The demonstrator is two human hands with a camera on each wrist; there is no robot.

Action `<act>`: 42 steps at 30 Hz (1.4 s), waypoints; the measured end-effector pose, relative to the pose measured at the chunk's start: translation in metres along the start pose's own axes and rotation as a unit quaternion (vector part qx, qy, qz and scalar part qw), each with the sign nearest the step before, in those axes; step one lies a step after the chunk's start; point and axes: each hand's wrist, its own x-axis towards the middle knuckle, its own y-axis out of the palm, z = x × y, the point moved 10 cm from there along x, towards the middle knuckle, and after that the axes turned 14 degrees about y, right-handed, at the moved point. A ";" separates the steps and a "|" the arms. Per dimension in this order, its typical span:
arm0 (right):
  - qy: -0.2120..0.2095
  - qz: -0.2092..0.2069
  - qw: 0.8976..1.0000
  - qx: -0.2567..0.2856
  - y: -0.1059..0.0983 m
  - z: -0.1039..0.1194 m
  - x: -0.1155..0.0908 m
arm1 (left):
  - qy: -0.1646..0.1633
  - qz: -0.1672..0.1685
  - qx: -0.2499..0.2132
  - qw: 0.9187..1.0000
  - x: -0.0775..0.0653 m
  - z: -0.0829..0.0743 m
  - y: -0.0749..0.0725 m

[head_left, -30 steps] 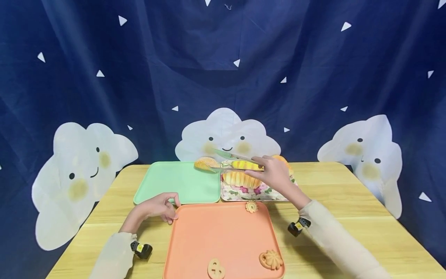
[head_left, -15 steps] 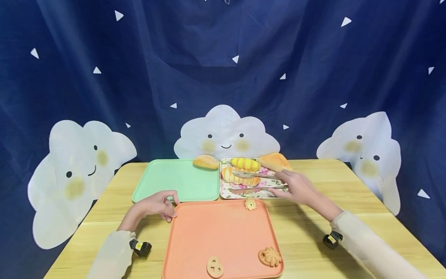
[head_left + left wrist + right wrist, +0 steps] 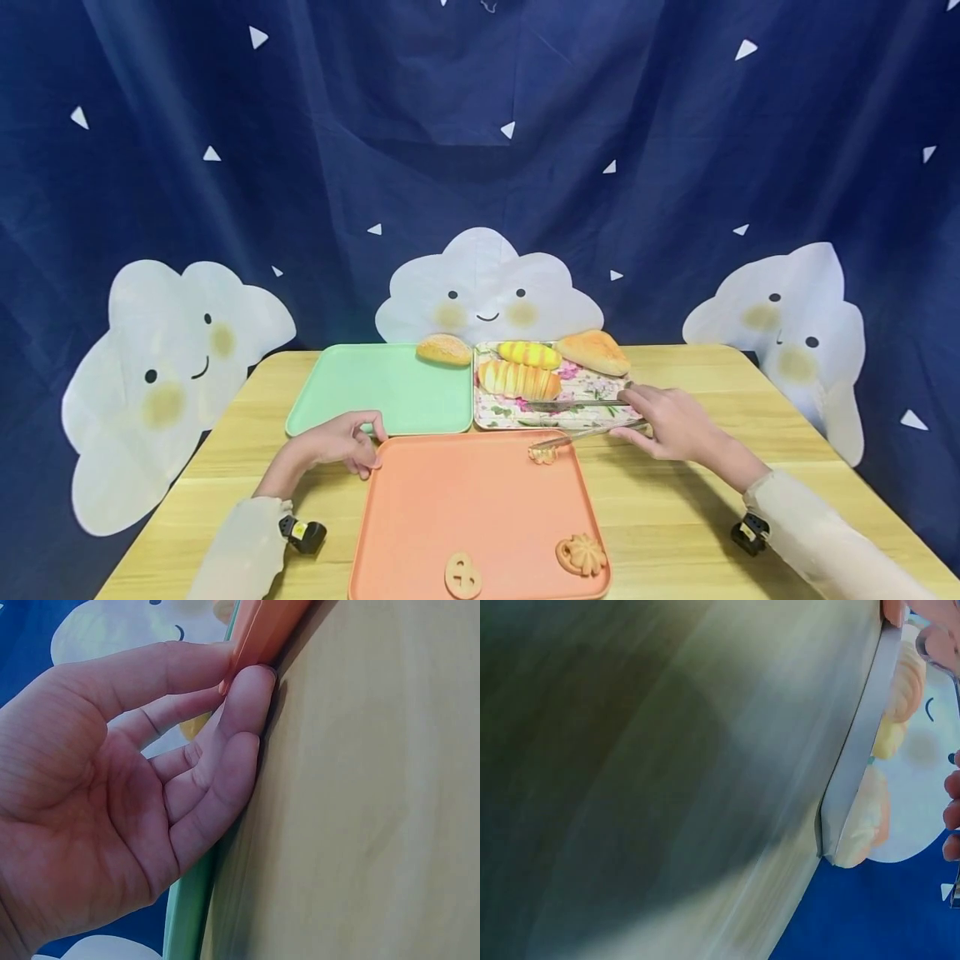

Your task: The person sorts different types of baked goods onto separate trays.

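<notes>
My left hand (image 3: 341, 442) pinches the back left corner of an orange tray (image 3: 450, 492); the left wrist view shows the thumb and a finger on its rim. My right hand (image 3: 678, 425) holds metal tongs (image 3: 577, 403) with the arms spread. One tong tip lies over a small flower-shaped cookie (image 3: 543, 457) at the tray's back right corner and partly hides it; whether they touch I cannot tell. The other arm reaches over the floral tray (image 3: 491, 417). On the orange tray are also a pretzel-shaped cookie (image 3: 462, 575) and overlapping cookies (image 3: 585, 554) at the front right.
Behind stands a green tray (image 3: 382, 392) with an oval bread (image 3: 444, 349) at its right corner. The floral tray beside it bears a striped bread roll (image 3: 517, 380), a yellow bread (image 3: 529, 354) and a triangular bread (image 3: 594, 352). A dark blue curtain (image 3: 480, 183) hangs behind the table.
My right hand has moved the tongs from above the breads rightward and toward me, down to the flower-shaped cookie. The tong arms have spread wider since half a second ago. My left hand stays put.
</notes>
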 end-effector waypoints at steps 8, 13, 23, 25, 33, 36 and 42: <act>-0.013 0.028 1.000 0.006 0.005 0.004 -0.004 | -0.010 -0.002 -0.001 1.000 -0.002 0.004 -0.001; -0.007 0.041 0.999 0.009 0.006 0.004 -0.007 | -0.004 -0.002 -0.014 1.000 -0.001 0.001 0.000; -0.012 0.044 0.999 -0.010 0.010 0.012 -0.006 | -0.006 -0.001 -0.005 1.000 -0.001 0.002 0.000; -0.016 0.033 0.999 -0.010 0.009 0.015 -0.005 | -0.003 -0.001 0.000 1.000 -0.001 0.003 0.000; -0.030 -0.003 0.999 -0.023 0.008 0.026 0.000 | -0.001 -0.005 0.000 1.000 -0.001 0.003 0.001; -0.037 -0.013 0.999 -0.026 0.008 0.030 0.004 | 0.001 -0.006 -0.003 1.000 -0.001 0.002 0.002; -0.040 -0.042 0.998 -0.024 0.001 0.038 0.015 | 0.003 -0.011 -0.003 1.000 -0.001 0.000 0.001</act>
